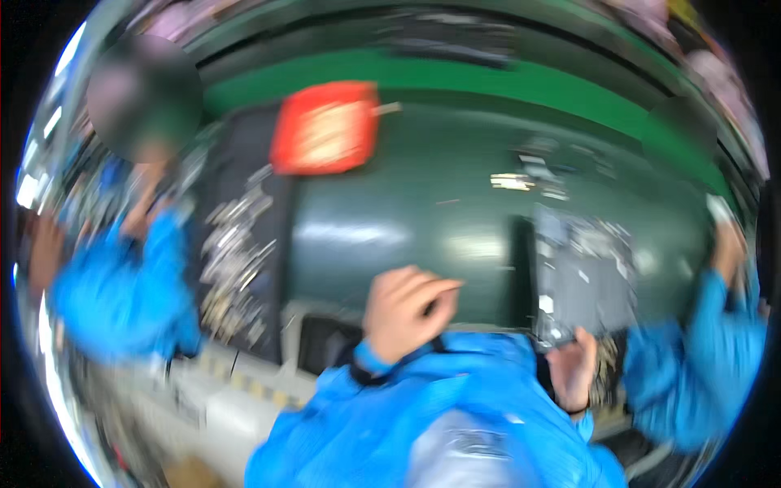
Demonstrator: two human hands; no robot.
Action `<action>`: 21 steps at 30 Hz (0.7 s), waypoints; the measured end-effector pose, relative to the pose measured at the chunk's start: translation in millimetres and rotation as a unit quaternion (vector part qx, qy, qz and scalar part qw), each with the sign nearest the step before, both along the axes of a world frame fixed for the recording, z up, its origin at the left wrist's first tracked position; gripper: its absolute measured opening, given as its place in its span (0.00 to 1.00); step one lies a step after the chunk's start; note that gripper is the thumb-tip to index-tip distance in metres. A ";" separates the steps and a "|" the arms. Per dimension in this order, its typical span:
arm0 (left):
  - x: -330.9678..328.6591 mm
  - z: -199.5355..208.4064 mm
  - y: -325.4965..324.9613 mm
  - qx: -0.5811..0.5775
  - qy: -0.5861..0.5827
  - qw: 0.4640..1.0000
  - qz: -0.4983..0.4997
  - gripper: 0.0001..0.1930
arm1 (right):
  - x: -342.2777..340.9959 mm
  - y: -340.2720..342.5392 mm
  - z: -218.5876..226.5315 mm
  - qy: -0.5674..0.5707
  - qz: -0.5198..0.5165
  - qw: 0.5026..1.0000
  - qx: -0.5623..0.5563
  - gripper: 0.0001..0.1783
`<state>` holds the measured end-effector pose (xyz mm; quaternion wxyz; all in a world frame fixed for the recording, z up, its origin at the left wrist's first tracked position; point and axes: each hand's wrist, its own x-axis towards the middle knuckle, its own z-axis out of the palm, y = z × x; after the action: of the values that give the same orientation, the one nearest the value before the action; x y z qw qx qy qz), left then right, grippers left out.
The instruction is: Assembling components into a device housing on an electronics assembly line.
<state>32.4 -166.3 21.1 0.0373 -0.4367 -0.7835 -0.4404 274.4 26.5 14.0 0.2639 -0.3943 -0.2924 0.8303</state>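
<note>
My left hand [407, 313] is raised over the near edge of the dark green work surface [390, 203]. Its fingers curl toward the thumb in a pinch, and I cannot make out whether anything small is between them. My right hand [574, 370] is lower and to the right, fingers apart and palm partly showing. It lies close to the near corner of a grey tray [582, 285], which has small shiny pieces along its far part. Whether the fingers touch the tray is unclear through the motion blur.
On the left, a long black tray [244, 154] carries many small metallic pieces [236, 252]. A red bin [285, 146] with pale contents stands at its far end. Loose small parts [537, 167] lie beyond the grey tray. Blue-sleeved co-workers [130, 276] sit on both sides.
</note>
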 end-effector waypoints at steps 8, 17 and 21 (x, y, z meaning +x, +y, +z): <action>-19.3 25.6 -89.2 -0.008 -0.042 0.984 0.175 0.09 | -35.2 -52.5 -5.7 -0.076 0.188 0.978 0.044 0.23; -155.2 54.3 -153.5 -0.163 0.083 0.923 0.338 0.13 | -34.6 -28.3 12.8 0.031 0.361 0.931 -0.050 0.29; -211.9 38.5 -148.7 -0.212 0.083 0.944 0.240 0.14 | -25.2 -15.9 4.3 0.065 0.494 0.867 -0.005 0.28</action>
<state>-179.5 -315.0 59.6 0.1133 -0.2687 -0.9344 -0.2048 249.2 10.6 18.3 -0.1649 -0.1446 -0.4270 0.8773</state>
